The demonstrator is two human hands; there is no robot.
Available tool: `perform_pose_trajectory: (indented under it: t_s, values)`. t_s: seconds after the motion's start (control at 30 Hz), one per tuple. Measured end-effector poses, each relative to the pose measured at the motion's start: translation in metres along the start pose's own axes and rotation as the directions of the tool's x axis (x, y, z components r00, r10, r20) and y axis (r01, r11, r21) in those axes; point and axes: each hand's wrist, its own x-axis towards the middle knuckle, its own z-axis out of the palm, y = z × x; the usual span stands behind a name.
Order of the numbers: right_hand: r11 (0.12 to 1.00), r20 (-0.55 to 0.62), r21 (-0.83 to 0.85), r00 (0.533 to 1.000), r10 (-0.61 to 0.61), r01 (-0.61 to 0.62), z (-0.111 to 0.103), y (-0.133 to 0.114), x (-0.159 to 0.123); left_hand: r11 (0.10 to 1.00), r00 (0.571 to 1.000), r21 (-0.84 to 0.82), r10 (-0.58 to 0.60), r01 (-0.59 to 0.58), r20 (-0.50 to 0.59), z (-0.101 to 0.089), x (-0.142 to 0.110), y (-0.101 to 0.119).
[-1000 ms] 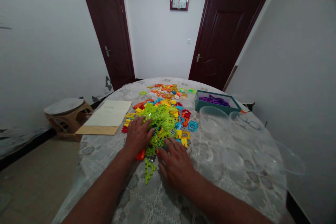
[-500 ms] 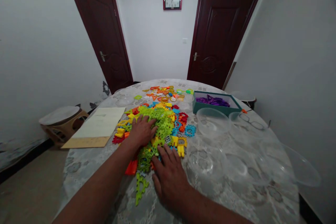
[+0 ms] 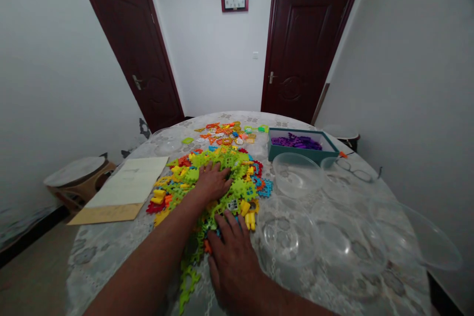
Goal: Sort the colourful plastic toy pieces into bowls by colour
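Note:
A heap of plastic building pieces [image 3: 237, 188], mostly lime green on top, lies in the middle of the table. My left hand [image 3: 213, 181] rests on top of the green pieces with its fingers spread. At the heap's near edge lies my right hand [image 3: 237, 254], fingers stretched out and touching the pieces. Yellow pieces [image 3: 251, 219] sit just beyond its fingertips, and a long green piece [image 3: 188, 284] lies to its left. Blue pieces [image 3: 265, 187] and red ones show at the right side of the heap. What lies under both palms is hidden.
A green box [image 3: 303, 153] holding purple pieces stands at the back right. Clear plastic bowls [image 3: 296, 177] and eyeglasses [image 3: 355, 172] are on the right. Paper [image 3: 126, 182] lies on the left. A smaller group of orange pieces [image 3: 224, 133] is at the back.
My left hand has moved forward and right over the heap. Green pieces now spread farther across its back and right side. My right hand stays at the near edge. The view has shifted slightly.

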Motion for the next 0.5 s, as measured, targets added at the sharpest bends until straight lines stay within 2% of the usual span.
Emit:
perform_pose_trajectory:
  t_s: [0.17,0.37,0.5]
  values:
    - [1.000,-0.012,-0.006,1.000,0.012,-0.012,-0.001,0.000,0.001,0.999,1.000,-0.022,0.029,-0.029,0.003,0.003,0.008,0.004]
    - [1.000,-0.055,-0.004,0.998,0.025,-0.026,0.005,0.003,-0.002,0.994,0.995,-0.051,0.097,-0.095,0.028,-0.001,-0.010,-0.011]
    - [0.997,-0.100,-0.002,0.992,0.073,-0.074,0.008,0.002,-0.003,0.992,0.992,-0.045,0.123,-0.122,0.025,-0.013,-0.022,-0.023]
